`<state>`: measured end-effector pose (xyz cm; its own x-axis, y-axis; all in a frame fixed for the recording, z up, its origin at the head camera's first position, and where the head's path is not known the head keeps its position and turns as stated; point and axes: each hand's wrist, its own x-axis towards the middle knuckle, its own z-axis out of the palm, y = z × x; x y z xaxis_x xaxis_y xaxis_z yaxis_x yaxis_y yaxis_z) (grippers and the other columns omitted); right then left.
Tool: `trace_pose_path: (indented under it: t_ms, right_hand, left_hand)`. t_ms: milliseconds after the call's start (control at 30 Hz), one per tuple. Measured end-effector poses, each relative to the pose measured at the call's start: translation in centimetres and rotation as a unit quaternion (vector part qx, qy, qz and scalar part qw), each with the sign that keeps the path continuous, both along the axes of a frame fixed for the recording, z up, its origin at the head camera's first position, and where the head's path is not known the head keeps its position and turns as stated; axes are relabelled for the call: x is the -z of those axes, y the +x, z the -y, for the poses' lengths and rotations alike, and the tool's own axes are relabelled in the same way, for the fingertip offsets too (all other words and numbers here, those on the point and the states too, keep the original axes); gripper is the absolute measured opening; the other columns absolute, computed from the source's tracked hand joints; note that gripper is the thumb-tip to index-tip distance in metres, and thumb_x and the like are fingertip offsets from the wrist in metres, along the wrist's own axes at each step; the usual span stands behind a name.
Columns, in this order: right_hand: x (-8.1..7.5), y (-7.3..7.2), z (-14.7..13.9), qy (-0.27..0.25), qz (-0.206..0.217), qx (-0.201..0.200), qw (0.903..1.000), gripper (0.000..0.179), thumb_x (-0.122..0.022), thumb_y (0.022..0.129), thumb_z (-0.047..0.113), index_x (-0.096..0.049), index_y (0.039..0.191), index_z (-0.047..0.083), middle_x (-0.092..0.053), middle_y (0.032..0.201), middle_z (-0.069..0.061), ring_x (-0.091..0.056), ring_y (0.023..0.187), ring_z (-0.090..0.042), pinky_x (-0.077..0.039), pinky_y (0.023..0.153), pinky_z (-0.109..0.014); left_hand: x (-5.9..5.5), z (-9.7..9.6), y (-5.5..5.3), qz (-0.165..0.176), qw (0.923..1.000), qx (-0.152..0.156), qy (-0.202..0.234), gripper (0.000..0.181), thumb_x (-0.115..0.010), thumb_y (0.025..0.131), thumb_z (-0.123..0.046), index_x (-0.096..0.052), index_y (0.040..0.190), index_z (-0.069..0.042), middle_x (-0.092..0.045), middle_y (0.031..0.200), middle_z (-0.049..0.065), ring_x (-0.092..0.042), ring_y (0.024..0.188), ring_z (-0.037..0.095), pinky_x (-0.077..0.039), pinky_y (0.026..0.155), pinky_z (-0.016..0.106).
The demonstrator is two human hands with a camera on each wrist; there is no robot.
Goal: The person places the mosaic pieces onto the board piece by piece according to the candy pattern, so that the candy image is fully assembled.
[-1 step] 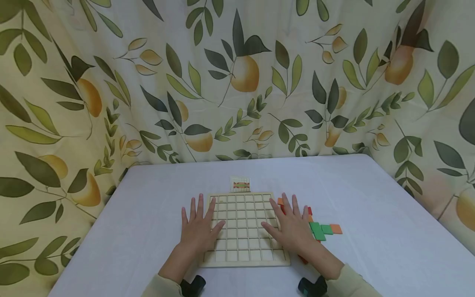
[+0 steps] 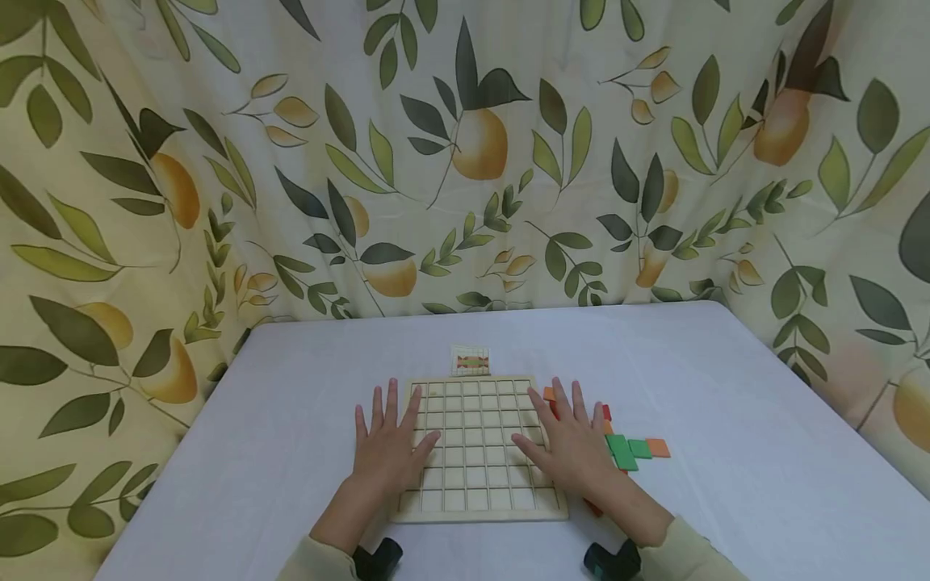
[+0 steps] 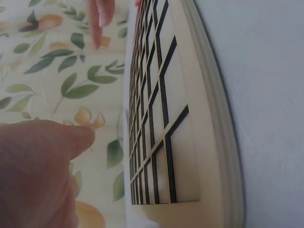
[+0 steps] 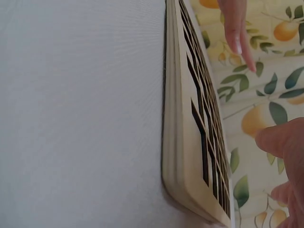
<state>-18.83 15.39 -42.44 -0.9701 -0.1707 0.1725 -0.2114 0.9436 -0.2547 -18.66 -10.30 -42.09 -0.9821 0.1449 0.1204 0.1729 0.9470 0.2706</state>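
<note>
A pale wooden grid board [image 2: 474, 436] lies flat on the white table, its squares bare. My left hand [image 2: 387, 456] is over the board's left edge with fingers spread and straight. Over the right edge is my right hand [image 2: 577, 456], also spread, holding nothing. Green tiles [image 2: 621, 452] and orange tiles [image 2: 658, 448] lie to the right of the board, some of them and a few red ones partly hidden under the right hand. A small card [image 2: 470, 361] with a coloured grid pattern stands behind the board. Both wrist views show the board's edge beside a thumb.
The white-covered table [image 2: 305, 363] reaches back to a curtain [image 2: 479, 242] printed with fruit and leaves. Dark wrist devices [image 2: 379, 558] sit under the forearms near the front edge.
</note>
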Motion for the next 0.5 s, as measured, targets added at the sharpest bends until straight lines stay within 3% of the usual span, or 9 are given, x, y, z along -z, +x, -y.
trace_pose_path:
  t_ms: [500]
  right_hand:
    - [0.7, 0.4, -1.9, -0.019, -0.025, -0.008, 0.9995, 0.076, -0.060, 0.081, 0.052, -0.038, 0.141, 0.011, -0.023, 0.145, -0.025, -0.009, 0.132, -0.047, -0.007, 0.098, -0.067]
  left_hand:
    - [1.0, 0.7, 0.9, 0.016, 0.9995, 0.010, 0.026, 0.075, -0.043, 0.090, -0.054, -0.016, 0.148, -0.015, -0.002, 0.152, 0.017, 0.004, 0.137, 0.036, 0.000, 0.104, 0.059]
